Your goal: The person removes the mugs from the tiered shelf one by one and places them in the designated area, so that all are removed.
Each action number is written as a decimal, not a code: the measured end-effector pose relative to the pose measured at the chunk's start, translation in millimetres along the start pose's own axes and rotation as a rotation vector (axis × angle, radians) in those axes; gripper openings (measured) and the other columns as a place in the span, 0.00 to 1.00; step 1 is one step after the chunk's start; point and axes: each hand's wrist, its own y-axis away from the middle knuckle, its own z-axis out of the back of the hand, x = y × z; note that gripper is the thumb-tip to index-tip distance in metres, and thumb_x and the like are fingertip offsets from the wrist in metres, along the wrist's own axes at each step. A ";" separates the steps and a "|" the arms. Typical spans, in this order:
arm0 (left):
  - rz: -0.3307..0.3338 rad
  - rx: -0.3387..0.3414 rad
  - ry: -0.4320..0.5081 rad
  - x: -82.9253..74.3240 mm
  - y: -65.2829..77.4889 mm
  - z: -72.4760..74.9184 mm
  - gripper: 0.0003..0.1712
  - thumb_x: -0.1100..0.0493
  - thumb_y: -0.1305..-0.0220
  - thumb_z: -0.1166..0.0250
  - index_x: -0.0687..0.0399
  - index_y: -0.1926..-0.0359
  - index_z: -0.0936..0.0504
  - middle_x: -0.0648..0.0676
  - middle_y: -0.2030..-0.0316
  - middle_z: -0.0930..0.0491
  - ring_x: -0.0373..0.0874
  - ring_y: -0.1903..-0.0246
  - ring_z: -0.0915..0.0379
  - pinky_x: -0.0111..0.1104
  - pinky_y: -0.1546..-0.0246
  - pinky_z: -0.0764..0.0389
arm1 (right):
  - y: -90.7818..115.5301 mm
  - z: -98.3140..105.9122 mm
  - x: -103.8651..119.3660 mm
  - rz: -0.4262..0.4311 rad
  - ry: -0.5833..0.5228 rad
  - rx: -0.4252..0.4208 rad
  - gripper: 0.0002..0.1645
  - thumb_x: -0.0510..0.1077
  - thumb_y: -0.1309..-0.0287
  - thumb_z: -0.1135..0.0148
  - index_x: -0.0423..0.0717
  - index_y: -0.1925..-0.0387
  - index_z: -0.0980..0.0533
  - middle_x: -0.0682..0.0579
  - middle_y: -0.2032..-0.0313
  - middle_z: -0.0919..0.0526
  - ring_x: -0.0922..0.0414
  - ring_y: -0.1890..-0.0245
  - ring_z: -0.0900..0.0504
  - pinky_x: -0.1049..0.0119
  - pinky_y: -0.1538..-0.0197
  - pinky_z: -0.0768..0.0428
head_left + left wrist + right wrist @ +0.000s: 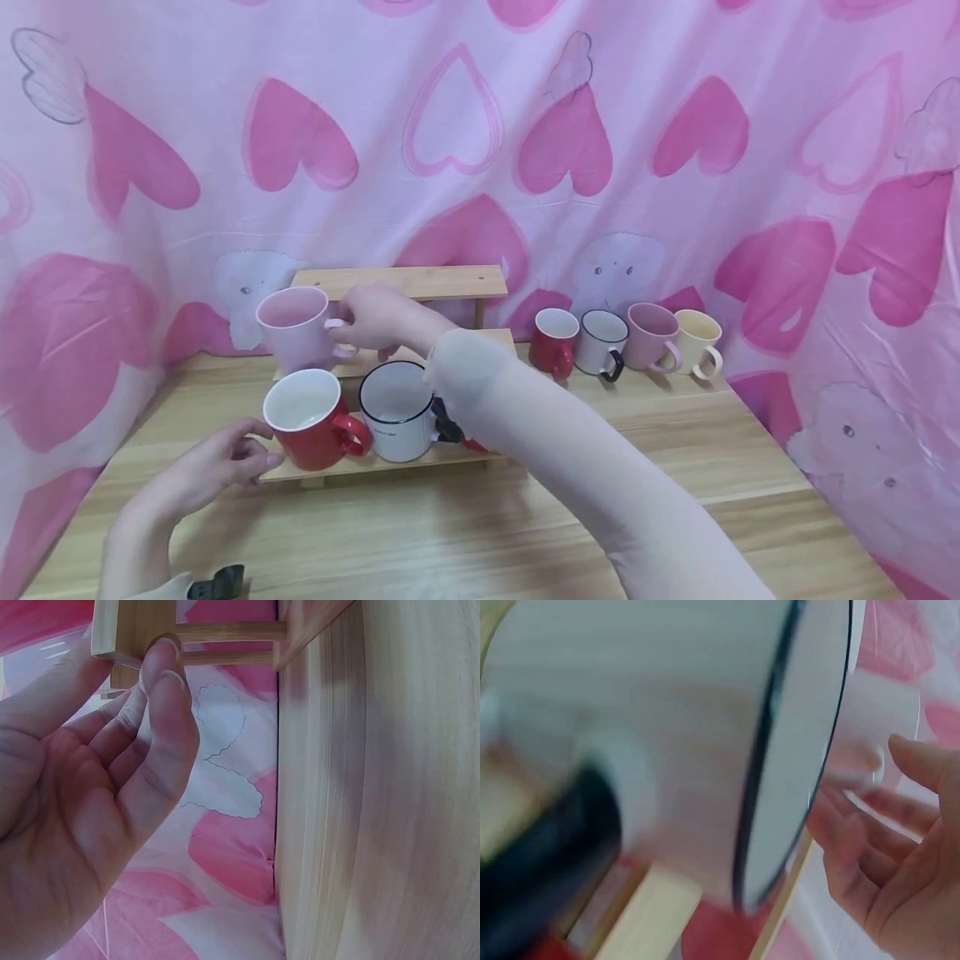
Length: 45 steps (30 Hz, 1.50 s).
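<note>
Head view gave us the left hand point(213, 462) at the left end of the wooden rack point(401, 281), thumb and fingers pinching its lowest board. At the left end of the rack's middle tier we saw the pale pink mug point(291, 342); a scarlet mug point(311, 446) on the rack's lowest tier hid its base, so we could not tell whether it bore on the board. It looked like glazed ceramic to us: stiff, fairly weighty for its size, slick, and liable to chip on a knock. The right hand point(386, 317) grasped its handle point(346, 352), which pointed along the rack to the right. We judged that loop the surest hold, well down it to resist tipping, with a second hand under the base if needed. Next, on the rack's lowest tier, stood a white black-rimmed mug point(401, 433), near enough below the right forearm to be bumped. Beyond the rack's right end we counted four more mugs point(551, 354) in a row.
</note>
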 end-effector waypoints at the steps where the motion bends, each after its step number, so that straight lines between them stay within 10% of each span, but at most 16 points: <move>1: -0.003 -0.001 0.003 0.5 0.1 -0.2 0.25 0.59 0.32 0.38 0.72 0.44 0.35 0.57 0.70 0.23 0.46 0.71 0.24 0.35 0.66 0.21 | -1.3 -2.3 1.5 -0.011 -0.003 0.008 0.11 0.51 0.34 0.39 0.49 0.59 0.23 0.54 0.67 0.21 0.59 0.74 0.21 0.70 0.74 0.19; 16: 0.009 -0.005 0.026 -2.5 -2.2 -9.8 0.27 0.58 0.32 0.37 0.73 0.43 0.35 0.57 0.71 0.24 0.45 0.72 0.26 0.36 0.68 0.21 | -9.7 -3.6 -19.4 0.051 0.010 0.005 0.14 0.51 0.30 0.44 0.46 0.65 0.20 0.51 0.73 0.20 0.57 0.78 0.17 0.70 0.75 0.21; 27: 0.004 0.003 0.045 -4.9 -2.9 -9.2 0.26 0.58 0.33 0.37 0.73 0.44 0.35 0.57 0.71 0.24 0.49 0.71 0.23 0.38 0.68 0.20 | 5.9 21.5 -23.5 0.057 -0.264 -0.066 0.13 0.51 0.32 0.40 0.47 0.67 0.19 0.47 0.75 0.17 0.51 0.76 0.15 0.62 0.73 0.19; 45: -0.008 0.018 0.028 -1.1 -6.3 -6.9 0.26 0.58 0.32 0.37 0.72 0.44 0.35 0.58 0.70 0.23 0.49 0.70 0.24 0.36 0.65 0.21 | 100.0 73.5 -69.7 -0.024 -0.454 -0.407 0.14 0.53 0.38 0.35 0.47 0.67 0.18 0.44 0.77 0.18 0.50 0.76 0.16 0.58 0.69 0.16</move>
